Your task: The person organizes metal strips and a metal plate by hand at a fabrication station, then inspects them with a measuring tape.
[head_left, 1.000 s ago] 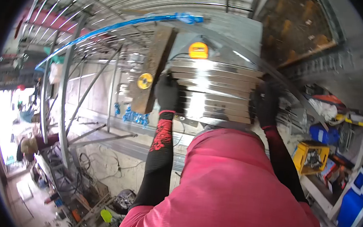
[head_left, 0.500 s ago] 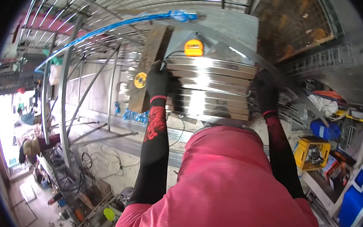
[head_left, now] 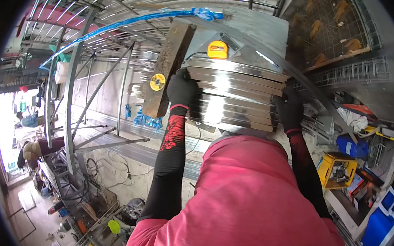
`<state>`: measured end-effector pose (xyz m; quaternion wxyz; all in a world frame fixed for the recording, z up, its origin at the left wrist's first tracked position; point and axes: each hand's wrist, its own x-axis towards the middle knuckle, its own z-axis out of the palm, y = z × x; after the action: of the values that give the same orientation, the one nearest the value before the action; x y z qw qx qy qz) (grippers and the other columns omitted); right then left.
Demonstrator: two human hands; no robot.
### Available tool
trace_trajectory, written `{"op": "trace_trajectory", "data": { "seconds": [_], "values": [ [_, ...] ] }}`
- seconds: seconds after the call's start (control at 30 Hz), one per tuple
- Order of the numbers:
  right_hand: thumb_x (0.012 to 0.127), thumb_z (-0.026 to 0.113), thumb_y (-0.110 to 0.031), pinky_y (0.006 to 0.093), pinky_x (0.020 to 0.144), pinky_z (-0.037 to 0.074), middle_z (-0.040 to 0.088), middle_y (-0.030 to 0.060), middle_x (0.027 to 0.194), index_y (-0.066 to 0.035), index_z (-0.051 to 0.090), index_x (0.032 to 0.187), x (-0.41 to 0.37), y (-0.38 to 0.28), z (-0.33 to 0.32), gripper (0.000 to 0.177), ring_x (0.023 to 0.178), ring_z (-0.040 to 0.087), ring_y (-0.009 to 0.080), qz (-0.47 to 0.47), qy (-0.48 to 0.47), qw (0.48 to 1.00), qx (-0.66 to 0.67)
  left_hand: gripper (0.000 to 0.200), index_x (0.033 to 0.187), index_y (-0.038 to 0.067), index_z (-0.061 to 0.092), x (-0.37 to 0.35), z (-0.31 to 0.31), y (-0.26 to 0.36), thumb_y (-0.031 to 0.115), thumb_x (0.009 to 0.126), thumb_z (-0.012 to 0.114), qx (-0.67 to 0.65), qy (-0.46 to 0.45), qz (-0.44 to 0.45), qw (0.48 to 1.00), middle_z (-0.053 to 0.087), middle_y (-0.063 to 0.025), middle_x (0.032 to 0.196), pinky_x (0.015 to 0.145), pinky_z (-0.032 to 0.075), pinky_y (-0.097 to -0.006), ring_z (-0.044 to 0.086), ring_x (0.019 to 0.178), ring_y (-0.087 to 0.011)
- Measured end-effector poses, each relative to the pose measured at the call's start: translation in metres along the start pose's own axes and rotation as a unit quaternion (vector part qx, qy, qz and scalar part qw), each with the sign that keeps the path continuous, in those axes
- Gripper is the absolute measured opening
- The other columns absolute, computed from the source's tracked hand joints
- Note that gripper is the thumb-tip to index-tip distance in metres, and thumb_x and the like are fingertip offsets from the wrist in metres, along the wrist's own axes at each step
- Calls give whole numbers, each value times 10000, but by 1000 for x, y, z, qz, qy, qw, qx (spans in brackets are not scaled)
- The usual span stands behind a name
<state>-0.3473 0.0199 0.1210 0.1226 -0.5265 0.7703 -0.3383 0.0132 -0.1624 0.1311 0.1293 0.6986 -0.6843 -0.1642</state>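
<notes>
Several shiny metal bars lie side by side across a metal-topped surface in front of me. At their left ends is my left hand in a black glove, its fingers curled in against the bar ends. My right hand, gloved the same way, grips at the right ends with bent fingers; its fingertips are partly hidden. Just beyond the bars sits an orange-yellow tape measure. To the left of my left hand, a yellow disc with a dark centre rests on a rusty brown beam.
A long grey metal bar crosses the surface diagonally, and a blue-wrapped length extends left. Metal framing stands at left, with a bent-over person beyond it. A yellow-framed machine and blue containers are at right.
The view has shifted slightly, so the bars appear a little further right. My right hand sits slightly nearer to me along the bar ends. My left hand stays at the left ends.
</notes>
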Motion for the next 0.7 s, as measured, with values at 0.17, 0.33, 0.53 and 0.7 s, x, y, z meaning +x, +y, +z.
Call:
{"op": "trace_trajectory", "data": {
  "seconds": [0.17, 0.33, 0.53, 0.7],
  "values": [
    [808, 859, -219, 439, 895, 563, 753, 144, 1060, -60, 768, 1125, -7, 10, 2, 367, 1003, 715, 325, 44, 0, 996, 77, 556, 1248, 161, 732, -7, -25, 12, 377, 757, 878, 29, -49, 51, 997, 726, -180, 1158, 885, 571, -501, 699, 1095, -404],
    [789, 865, -243, 454, 963, 544, 754, 129, 1107, -69, 769, 1124, -13, 17, 10, 390, 1087, 692, 319, 12, 56, 998, 23, 706, 1496, 176, 583, -26, -27, 74, 266, 839, 823, 93, -18, 399, 912, 589, -157, 1451, 1051, 473, -526, 587, 1267, -377],
    [755, 883, -241, 463, 961, 542, 740, 128, 1099, -58, 755, 1118, -15, 7, -9, 426, 1078, 685, 336, 15, 31, 998, 56, 621, 1465, 123, 588, -43, 26, 120, 246, 877, 747, 106, -52, 494, 861, 594, -184, 1469, 1123, 428, -540, 554, 1343, -373],
    [785, 902, -181, 454, 975, 551, 719, 142, 1209, -33, 691, 1281, -3, -54, -67, 559, 1140, 675, 328, -66, 25, 996, 56, 443, 1249, 98, 645, -27, -1, 135, 193, 827, 743, 20, -69, 487, 870, 656, -133, 1065, 859, 530, -480, 654, 1010, -329]
  ]
}}
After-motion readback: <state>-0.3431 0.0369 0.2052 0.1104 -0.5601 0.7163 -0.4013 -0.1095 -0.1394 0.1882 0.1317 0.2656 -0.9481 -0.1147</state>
